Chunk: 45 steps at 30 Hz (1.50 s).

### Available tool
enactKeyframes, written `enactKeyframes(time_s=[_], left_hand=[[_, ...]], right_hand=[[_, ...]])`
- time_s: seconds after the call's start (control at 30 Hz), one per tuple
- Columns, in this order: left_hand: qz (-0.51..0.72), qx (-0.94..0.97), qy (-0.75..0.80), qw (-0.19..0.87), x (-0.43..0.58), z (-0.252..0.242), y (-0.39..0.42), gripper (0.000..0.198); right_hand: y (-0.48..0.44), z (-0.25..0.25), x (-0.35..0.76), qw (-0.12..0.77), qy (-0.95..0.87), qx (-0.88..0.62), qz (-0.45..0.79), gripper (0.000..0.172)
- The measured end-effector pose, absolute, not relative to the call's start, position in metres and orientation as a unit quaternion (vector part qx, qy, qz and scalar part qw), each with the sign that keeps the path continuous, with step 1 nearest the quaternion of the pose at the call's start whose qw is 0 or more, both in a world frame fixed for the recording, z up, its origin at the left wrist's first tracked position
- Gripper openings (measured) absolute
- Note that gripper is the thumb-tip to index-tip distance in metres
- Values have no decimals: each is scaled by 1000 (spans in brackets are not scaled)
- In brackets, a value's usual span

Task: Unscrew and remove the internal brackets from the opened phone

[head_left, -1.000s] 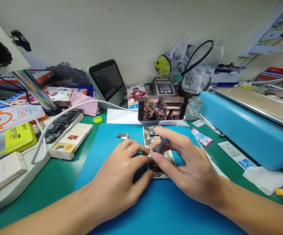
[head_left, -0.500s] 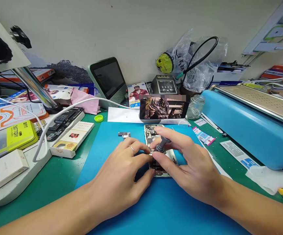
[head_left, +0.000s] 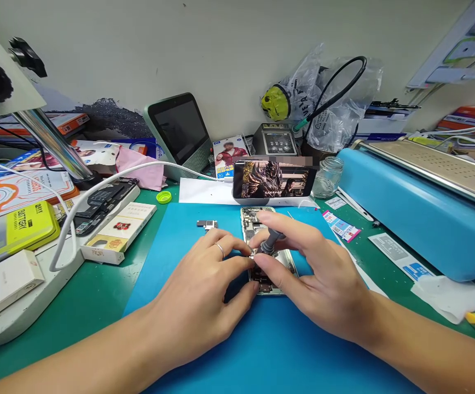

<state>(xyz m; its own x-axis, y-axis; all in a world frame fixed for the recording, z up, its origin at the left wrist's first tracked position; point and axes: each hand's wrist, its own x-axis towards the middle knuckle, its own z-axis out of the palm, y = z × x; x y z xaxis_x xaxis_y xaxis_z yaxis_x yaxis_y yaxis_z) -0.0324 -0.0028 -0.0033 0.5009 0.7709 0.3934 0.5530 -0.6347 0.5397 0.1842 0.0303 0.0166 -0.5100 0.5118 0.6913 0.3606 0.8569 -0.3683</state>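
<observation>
Right hand (head_left: 323,279) around tool (head_left: 269,244) over open phone (head_left: 267,277)

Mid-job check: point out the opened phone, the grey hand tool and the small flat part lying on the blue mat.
Opened phone (head_left: 261,276): head view, on its dark inner section.
Grey hand tool (head_left: 271,242): head view, on its handle.
Small flat part (head_left: 208,224): head view, near its middle.
</observation>
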Motion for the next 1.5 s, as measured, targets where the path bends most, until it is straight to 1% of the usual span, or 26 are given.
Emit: enactKeyframes(time_s=[0.3, 0.57, 0.73, 0.97, 1.13, 1.33, 1.5], left_hand=[[304, 848, 398, 176, -33, -5, -3, 19], [302, 847, 401, 176, -34, -3, -3, 21], [299, 849, 395, 182, -33, -2, -2, 19], [316, 851, 379, 177, -33, -2, 0, 20], [325, 854, 374, 158, -33, -3, 1, 20], [338, 852, 367, 158, -31, -4, 1, 19], [330, 854, 371, 159, -32, -5, 1, 18]], right_hand=[[31, 16, 183, 435, -862, -244, 96, 59], [30, 15, 185, 444, -854, -247, 114, 58], [27, 16, 185, 455, -850, -241, 114, 63], [24, 13, 183, 483, -835, -219, 147, 73], [22, 16, 185, 475, -843, -227, 114, 75], [18, 25, 186, 461, -861, -200, 74, 81], [18, 28, 186, 456, -866, -194, 63, 77]])
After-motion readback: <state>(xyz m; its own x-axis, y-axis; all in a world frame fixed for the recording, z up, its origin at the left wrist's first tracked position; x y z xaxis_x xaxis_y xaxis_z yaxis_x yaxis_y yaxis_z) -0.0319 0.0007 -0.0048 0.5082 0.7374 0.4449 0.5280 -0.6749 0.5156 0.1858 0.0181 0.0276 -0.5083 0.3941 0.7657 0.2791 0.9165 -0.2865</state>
